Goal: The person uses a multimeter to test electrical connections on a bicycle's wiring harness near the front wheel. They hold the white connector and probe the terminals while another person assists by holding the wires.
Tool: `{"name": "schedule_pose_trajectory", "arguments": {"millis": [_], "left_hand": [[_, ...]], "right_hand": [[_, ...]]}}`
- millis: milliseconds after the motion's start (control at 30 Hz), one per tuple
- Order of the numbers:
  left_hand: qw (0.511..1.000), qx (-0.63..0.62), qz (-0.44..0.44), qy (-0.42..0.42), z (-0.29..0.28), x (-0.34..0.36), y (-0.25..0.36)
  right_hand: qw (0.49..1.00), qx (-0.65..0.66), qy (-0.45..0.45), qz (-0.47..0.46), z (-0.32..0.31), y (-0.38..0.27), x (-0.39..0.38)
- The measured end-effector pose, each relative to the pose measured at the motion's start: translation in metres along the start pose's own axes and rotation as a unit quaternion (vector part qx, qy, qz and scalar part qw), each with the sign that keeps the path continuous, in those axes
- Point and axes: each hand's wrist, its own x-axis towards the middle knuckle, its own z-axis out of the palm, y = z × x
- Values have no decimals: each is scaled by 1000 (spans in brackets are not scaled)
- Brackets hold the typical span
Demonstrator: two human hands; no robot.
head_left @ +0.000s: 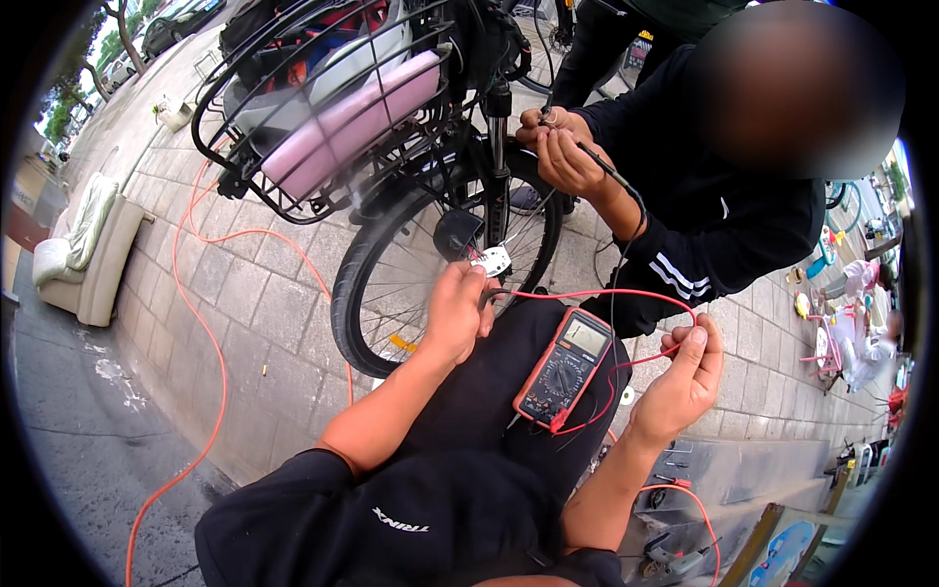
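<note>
My left hand (456,311) is closed on a small white part (492,260) in front of the bicycle wheel (377,256). Thin wires run from that part toward a rounded black housing (456,233) beside it. A red test lead (587,292) stretches from near my left fingers across to my right hand (682,383), whose fingers are closed around it. On my thigh lies an orange-edged multimeter (564,364), dial and screen facing up, with red wire at its lower end. Whether my left fingers also grip the lead's tip cannot be made out.
A person in black crouches at the right, fingers (567,147) on a black cable (611,171). Above the wheel hangs a wire basket (220,108) holding a pink box (352,122). An orange cord (223,362) crosses the paving. Tools (675,479) lie at lower right.
</note>
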Motion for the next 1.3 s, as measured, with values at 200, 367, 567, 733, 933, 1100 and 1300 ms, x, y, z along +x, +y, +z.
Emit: {"name": "schedule_pose_trajectory", "arguments": {"millis": [200, 367, 567, 733, 933, 1100, 1300], "left_hand": [[1000, -21, -10, 3, 5, -1, 13], [999, 31, -10, 33, 8, -7, 18], [999, 4, -25, 42, 8, -8, 20], [999, -22, -21, 31, 4, -4, 12], [1000, 26, -15, 9, -4, -10, 15], [1000, -3, -20, 17, -2, -9, 14], [1000, -2, 0, 7, -13, -4, 9]], "right_hand": [[948, -221, -54, -225, 19, -1, -45], [902, -233, -362, -37, 67, -16, -91], [887, -223, -405, -17, 92, 12, -88], [920, -132, -362, -77, 91, 34, -86], [966, -29, -229, -117, 82, 43, -94], [974, 24, -210, -83, 75, 50, -97], [891, -62, -449, 37, 74, 39, -86]]}}
